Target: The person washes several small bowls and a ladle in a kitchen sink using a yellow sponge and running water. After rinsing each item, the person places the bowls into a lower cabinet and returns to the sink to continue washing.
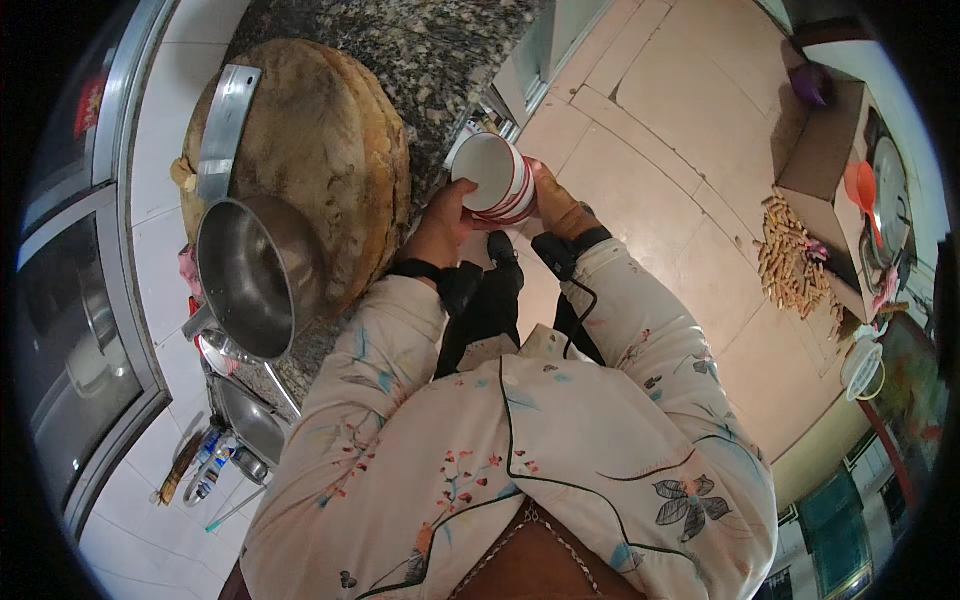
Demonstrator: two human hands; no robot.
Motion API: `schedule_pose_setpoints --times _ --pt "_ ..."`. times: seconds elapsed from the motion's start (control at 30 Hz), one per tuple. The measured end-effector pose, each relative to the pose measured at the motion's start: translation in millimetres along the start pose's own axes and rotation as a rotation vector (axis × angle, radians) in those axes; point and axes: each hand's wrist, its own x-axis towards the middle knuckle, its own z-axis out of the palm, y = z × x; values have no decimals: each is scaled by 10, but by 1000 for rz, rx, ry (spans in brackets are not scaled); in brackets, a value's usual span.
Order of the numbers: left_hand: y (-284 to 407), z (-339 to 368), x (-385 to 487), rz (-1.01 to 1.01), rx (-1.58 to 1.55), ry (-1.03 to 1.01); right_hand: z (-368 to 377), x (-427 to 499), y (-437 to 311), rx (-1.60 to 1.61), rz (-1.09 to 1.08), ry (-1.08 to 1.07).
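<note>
A stack of several white bowls with red rims (491, 176) is held in front of me, tilted so that the white inside of the outermost one shows. My left hand (444, 217) grips the stack from the left, its thumb over the rim. From the right, my right hand (556, 201) holds the stack's outer side, its fingers partly hidden behind the bowls. Dark bands with small black devices circle both wrists. Left of the hands lies a thick round wooden chopping block (315, 150) with a cleaver (227, 135) on it and a metal saucepan (247, 277) at its near edge.
The block rests on a speckled stone counter (427, 52). A metal sink (251, 416) and bottles (214, 454) are at lower left. Beneath the bowls, an open drawer or cabinet shows partly. On the tiled floor at right are a pile of corncobs (791, 259) and a cardboard box (821, 172).
</note>
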Motion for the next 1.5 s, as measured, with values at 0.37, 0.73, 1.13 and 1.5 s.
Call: schedule_pose_setpoints --times 0.37,0.73,1.13,1.5 --pt "-77 -184 -62 125 -42 326 -104 587 348 -574 -1 -92" --pt "-459 -779 -152 290 16 357 -132 605 1080 -298 353 61" --pt "-905 -1595 -156 421 -222 249 -123 1120 1849 -581 -56 -272" --pt "-900 -2384 1046 521 -486 260 -395 1664 1599 -690 -51 -207"
